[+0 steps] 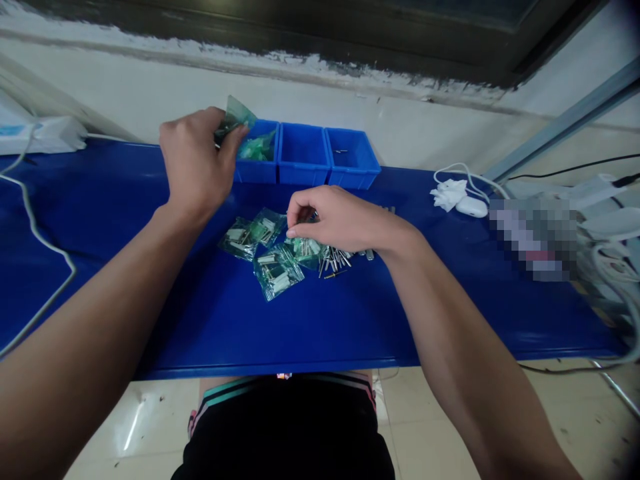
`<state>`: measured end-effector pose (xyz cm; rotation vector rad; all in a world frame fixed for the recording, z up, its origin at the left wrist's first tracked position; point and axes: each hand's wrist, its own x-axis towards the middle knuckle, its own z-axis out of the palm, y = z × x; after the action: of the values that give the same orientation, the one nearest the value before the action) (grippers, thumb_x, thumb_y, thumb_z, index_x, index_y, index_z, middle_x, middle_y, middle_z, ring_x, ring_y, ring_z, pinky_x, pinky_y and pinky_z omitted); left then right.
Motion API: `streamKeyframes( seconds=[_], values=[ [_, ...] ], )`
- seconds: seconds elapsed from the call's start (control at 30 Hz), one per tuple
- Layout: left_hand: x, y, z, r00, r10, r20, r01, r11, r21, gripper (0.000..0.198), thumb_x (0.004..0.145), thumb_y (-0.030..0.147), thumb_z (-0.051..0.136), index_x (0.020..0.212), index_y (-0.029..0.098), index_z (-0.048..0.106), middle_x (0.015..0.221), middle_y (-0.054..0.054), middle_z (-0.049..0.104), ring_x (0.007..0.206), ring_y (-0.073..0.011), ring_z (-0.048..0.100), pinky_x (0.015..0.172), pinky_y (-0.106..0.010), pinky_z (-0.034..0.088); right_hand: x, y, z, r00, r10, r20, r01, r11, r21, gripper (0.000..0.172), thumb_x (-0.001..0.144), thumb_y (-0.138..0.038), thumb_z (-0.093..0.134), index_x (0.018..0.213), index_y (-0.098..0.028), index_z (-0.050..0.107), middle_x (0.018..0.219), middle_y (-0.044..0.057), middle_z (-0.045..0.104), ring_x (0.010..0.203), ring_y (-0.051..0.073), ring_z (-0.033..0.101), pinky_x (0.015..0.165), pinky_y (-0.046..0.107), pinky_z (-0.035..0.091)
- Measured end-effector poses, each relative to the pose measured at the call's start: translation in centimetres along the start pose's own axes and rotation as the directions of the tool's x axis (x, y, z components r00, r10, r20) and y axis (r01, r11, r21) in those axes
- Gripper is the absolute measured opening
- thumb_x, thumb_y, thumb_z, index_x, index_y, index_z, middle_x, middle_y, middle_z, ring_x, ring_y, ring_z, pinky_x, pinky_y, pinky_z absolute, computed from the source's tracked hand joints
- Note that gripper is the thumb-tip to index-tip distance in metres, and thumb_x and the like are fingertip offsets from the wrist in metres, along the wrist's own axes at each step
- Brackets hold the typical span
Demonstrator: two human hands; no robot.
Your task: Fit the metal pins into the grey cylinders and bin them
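Pinching a green-tinted plastic packet (236, 113) between thumb and fingers of the left hand (197, 160), holding it up by the left blue bin (256, 172), probably for clearing its rim. Curling the right hand (330, 217) over filled packets (277, 272) and loose metal bits (336, 259), holding thumb and forefinger close together, being unable to tell if gripping anything. Leaving room toward the near edge of the blue table (300, 330), but meeting bin row (303, 175) and wall (175, 87) behind.

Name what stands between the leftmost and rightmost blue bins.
In the head view, another blue bin stands between the leftmost bin, which holds green bags, and the rightmost bin, which holds a few small pieces.
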<state>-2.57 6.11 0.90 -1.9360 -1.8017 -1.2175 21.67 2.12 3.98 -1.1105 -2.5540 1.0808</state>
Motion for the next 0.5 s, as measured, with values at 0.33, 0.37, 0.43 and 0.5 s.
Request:
streamKeyframes(
  seconds=[0.33,0.37,0.43,0.5],
  values=[
    [-1.0,-0.7,0.7,0.989,0.069,0.127,-0.065,0.997,-0.042,0.041,0.104,0.038,0.045,0.137,0.033,0.068,0.141,-0.01,0.054,0.124,-0.0378,0.047,0.103,-0.055,0.042,-0.2,0.0,-0.1,1.0,0.01,-0.005,-0.009,1.0,0.015,0.011,0.097,-0.033,0.07,0.093,-0.023,0.068,0.098,0.006,0.069,0.08,0.018,0.061,0.065,0.036,0.046],
    [-1.1,-0.8,0.8,0.987,0.069,0.148,-0.066,0.997,-0.028,0.043,0.104,0.039,0.043,0.139,0.034,0.068,0.139,-0.01,0.056,0.123,-0.0378,0.047,0.103,-0.055,0.042,-0.1,-0.1,-0.1,1.0,0.018,-0.004,-0.017,1.0,0.013,0.011,0.097,-0.034,0.07,0.093,-0.023,0.069,0.098,0.006,0.068,0.08,0.019,0.061,0.065,0.036,0.046],
    [-1.3,-0.9,1.0,0.974,0.073,0.212,-0.075,0.997,-0.002,0.046,0.104,0.039,0.039,0.14,0.031,0.067,0.136,-0.011,0.06,0.117,-0.0371,0.051,0.102,-0.054,0.043,-0.1,-0.2,-0.1,0.999,0.031,-0.005,-0.031,0.999,0.006,0.011,0.097,-0.034,0.07,0.093,-0.023,0.069,0.098,0.006,0.069,0.08,0.019,0.061,0.065,0.036,0.045],
    [-1.5,-0.9,1.2,0.957,0.076,0.278,-0.084,0.996,0.017,0.048,0.103,0.039,0.04,0.14,0.025,0.067,0.136,-0.013,0.061,0.116,-0.0373,0.054,0.104,-0.054,0.042,-0.2,-0.2,-0.1,0.999,0.034,-0.01,-0.034,0.999,0.002,0.012,0.097,-0.034,0.07,0.092,-0.023,0.068,0.097,0.006,0.069,0.08,0.018,0.06,0.065,0.036,0.045]
  ],
)
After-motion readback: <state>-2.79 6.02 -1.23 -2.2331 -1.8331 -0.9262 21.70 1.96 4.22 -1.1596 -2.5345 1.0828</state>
